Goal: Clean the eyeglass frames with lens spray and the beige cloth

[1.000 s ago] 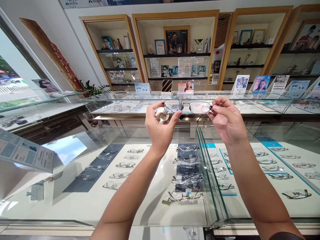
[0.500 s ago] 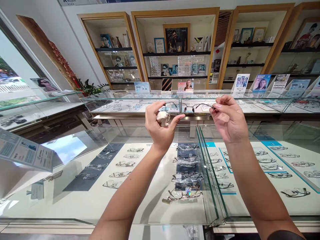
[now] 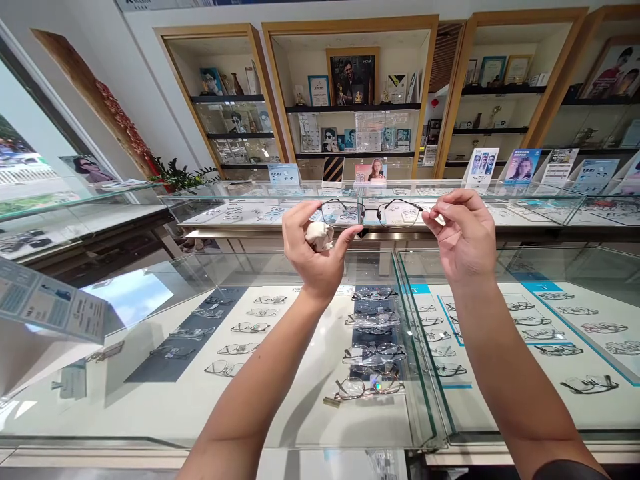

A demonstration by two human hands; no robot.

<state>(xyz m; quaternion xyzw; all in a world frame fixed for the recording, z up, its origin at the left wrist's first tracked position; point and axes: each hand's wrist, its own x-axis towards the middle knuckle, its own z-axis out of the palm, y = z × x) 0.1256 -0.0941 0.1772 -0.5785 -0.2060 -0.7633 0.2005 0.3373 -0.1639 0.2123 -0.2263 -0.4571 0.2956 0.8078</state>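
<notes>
A pair of thin dark-framed eyeglasses [image 3: 370, 209] is held level in front of me, above the glass counter, with its temples seen behind the lenses. My left hand [image 3: 315, 250] grips the left end of the frame between fingers and thumb. Tucked into that same palm is a crumpled whitish cloth [image 3: 319, 236]. At the opposite end, the bent fingertips of my right hand [image 3: 465, 233] meet the frame's right corner; the exact contact there is hard to make out.
Below my arms stands a glass display case [image 3: 300, 420] with rows of eyeglasses [image 3: 374, 385] inside. A second glass counter [image 3: 260, 230] runs across behind my hands. A folded leaflet stand [image 3: 55, 300] is at the left, and wooden-framed shelves [image 3: 350, 27] line the back wall.
The eyeglasses and my left hand have shifted slightly left. The fingertips of my right hand now sit farther out on the frame's right corner.
</notes>
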